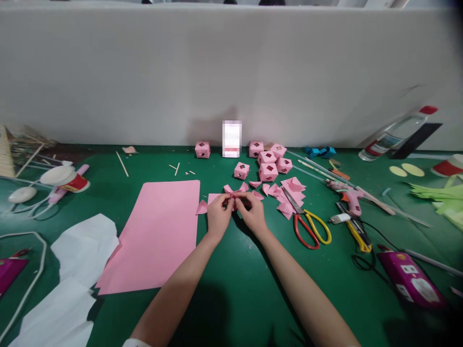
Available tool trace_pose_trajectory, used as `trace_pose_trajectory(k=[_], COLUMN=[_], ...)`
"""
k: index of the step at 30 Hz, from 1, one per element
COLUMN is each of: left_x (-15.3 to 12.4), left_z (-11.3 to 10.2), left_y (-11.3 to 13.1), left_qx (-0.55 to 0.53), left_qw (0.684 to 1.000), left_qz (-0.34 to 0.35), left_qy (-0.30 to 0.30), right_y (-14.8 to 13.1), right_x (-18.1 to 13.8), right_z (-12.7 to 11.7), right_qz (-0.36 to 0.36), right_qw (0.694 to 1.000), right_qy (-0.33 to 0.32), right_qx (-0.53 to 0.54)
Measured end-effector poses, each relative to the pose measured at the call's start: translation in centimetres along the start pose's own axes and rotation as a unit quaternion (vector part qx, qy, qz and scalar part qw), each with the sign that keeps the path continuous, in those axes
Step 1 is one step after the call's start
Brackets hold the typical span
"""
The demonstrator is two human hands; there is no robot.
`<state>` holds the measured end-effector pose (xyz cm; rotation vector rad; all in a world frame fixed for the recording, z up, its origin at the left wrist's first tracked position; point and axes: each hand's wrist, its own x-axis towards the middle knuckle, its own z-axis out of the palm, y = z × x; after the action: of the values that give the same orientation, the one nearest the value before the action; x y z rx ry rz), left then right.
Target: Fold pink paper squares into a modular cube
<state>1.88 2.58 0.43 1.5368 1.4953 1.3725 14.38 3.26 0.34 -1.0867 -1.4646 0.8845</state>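
Both my hands meet near the middle of the green table [224,308]. My left hand [218,214] and my right hand [253,212] pinch a small piece of pink paper [236,194] between their fingertips; its shape is mostly hidden. Cut pink paper scraps [289,193] lie around and to the right of my fingers. Several folded pink paper cubes [268,172] with diamond-shaped holes stand beyond, one of them apart at the left [202,150]. Left of my hands lies a stack of pink paper sheets [159,231].
Scissors [313,229] with red and yellow handles lie right of my hands. Farther right are a pink glue gun [352,197], a yellow utility knife [358,236], a purple box [410,279] and a bottle [394,137]. A phone [232,140] leans on the grey partition [144,72]. White paper [87,246] lies left.
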Motion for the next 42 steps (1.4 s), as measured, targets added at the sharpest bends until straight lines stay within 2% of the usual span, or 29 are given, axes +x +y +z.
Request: trace_pose_trajectory(k=[9, 15, 18, 22, 27, 32, 42], left_x=[0.0, 0.1, 0.2, 0.2, 0.5, 0.6, 0.8], left_z=[0.0, -0.1, -0.2, -0.2, -0.3, -0.3, -0.4], left_y=[0.0, -0.4, -0.3, -0.2, -0.6, -1.0, -0.7], left_qx=[0.013, -0.014, -0.030, -0.073, -0.142, -0.181, -0.209], left_qw=[1.000, 1.000, 0.999, 0.997, 0.984, 0.976, 0.967], left_qz=[0.003, 0.009, 0.016, -0.035, -0.105, -0.118, -0.138], left_qy=[-0.004, 0.025, 0.002, 0.007, 0.015, 0.039, 0.038], right_y=[0.0, -0.2, -0.2, 0.0, 0.4, 0.9, 0.8], right_x=[0.0, 0.0, 0.0, 0.1, 0.2, 0.3, 0.4], right_z=[0.0, -0.1, -0.1, -0.3, -0.4, -0.3, -0.3], right_qz=[0.009, 0.005, -0.007, -0.004, 0.040, 0.040, 0.033], right_qw=[1.000, 1.000, 1.000, 1.000, 0.997, 0.996, 0.999], right_qy=[0.001, -0.006, -0.009, 0.004, 0.023, 0.007, -0.015], right_qx=[0.014, 0.010, -0.003, 0.005, 0.065, 0.078, 0.039])
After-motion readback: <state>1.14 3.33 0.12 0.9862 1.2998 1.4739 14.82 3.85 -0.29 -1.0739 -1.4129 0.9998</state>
